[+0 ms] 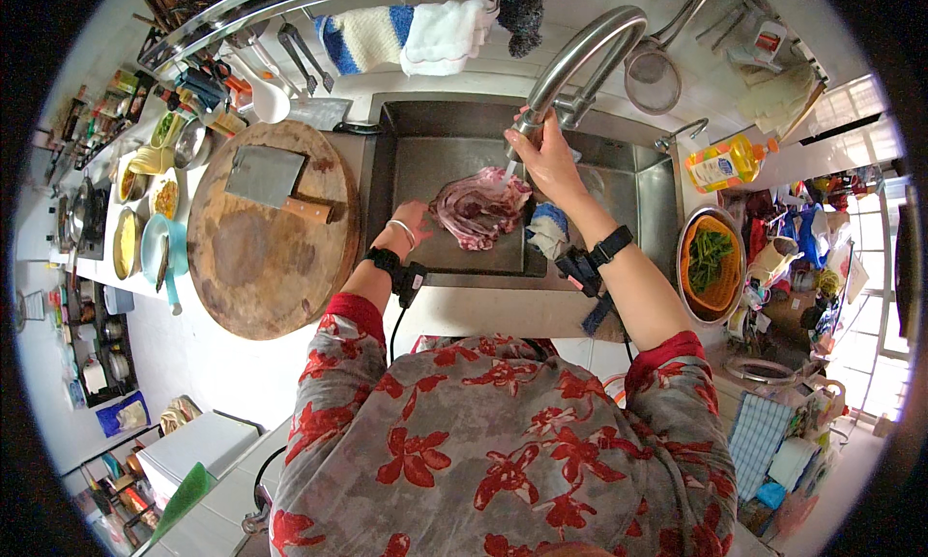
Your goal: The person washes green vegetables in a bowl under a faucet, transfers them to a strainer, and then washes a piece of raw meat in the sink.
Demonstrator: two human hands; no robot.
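A piece of raw meat [480,207] lies in the left basin of a stainless steel sink [428,158]. My right hand [544,154] grips the spray head of the metal faucet [591,56], and water runs from it onto the meat's upper right part. My left hand [413,222] is at the meat's left edge, fingers apart; whether it touches the meat is hard to tell. A blue and white cloth [549,230] hangs over the divider between the basins, beside my right forearm.
Left of the sink, a cleaver [267,176] lies on a round wooden chopping board [246,281]. Another knife [315,113] lies behind it. On the right stand a dish soap bottle [725,167] and an orange basket [734,267] of green vegetables in a metal bowl.
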